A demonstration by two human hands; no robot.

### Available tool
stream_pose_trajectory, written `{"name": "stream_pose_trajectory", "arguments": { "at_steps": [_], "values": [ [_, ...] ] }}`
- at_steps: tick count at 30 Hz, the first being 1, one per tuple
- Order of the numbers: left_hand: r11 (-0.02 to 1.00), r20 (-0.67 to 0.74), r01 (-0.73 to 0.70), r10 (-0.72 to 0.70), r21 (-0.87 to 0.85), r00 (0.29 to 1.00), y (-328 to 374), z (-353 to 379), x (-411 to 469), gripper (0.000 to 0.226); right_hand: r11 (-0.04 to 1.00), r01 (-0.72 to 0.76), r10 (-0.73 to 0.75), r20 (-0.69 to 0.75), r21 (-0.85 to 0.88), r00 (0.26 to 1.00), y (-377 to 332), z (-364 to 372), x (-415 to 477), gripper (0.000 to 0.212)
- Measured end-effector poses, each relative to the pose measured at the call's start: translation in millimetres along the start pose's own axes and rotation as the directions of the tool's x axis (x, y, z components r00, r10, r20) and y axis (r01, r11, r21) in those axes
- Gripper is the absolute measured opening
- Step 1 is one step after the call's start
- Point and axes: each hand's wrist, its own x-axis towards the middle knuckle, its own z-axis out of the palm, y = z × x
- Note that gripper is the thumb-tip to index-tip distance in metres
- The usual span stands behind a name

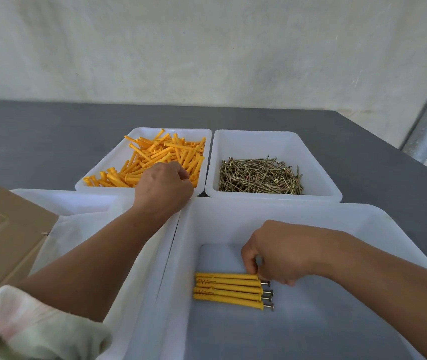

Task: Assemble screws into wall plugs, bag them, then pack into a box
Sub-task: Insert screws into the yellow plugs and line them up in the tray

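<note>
Four trays sit on the surface (38, 141), two behind and two in front. The rear left tray (103, 170) holds loose wall plugs (160, 152); just beside it on the right, the rear right tray (254, 144) holds loose screws (259, 175). In the front right tray (285, 211), five assembled plugs (228, 288) lie side by side, screw heads to the right. The front left tray (59, 198) touches it, with a box (4, 229) at its left. The left hand (163, 185) is over the wall plugs' near edge; the right hand (277, 250) touches the rearmost assembled plug.
</note>
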Motion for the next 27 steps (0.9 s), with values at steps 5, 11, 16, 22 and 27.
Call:
{"name": "stream_pose_trajectory", "arguments": {
  "at_steps": [5,11,16,22,27],
  "values": [
    [0.996,0.028,-0.032,0.029,0.081,0.999,0,1,-1,0.019,0.997,-0.014,0.012,0.026,0.072,1.000,0,-1,-3,0.024],
    [0.980,0.097,-0.037,0.018,0.198,0.995,0,2,0,0.029,1.000,-0.004,0.001,-0.273,-0.010,0.962,3,-19,-16,0.028],
    [0.946,0.139,-0.021,-0.026,0.323,0.990,-1,1,0,0.039,0.984,-0.071,0.174,-0.803,0.162,0.570,37,-37,-11,0.021],
    [0.928,0.176,-0.012,-0.058,0.372,0.983,-1,2,1,0.049,0.914,-0.304,0.404,-0.655,0.268,0.638,79,-27,2,0.031],
    [0.937,0.149,0.010,-0.066,0.349,0.987,-1,3,1,0.053,0.917,-0.284,0.399,-0.642,0.280,0.655,77,-24,6,0.029]
  ]
}}
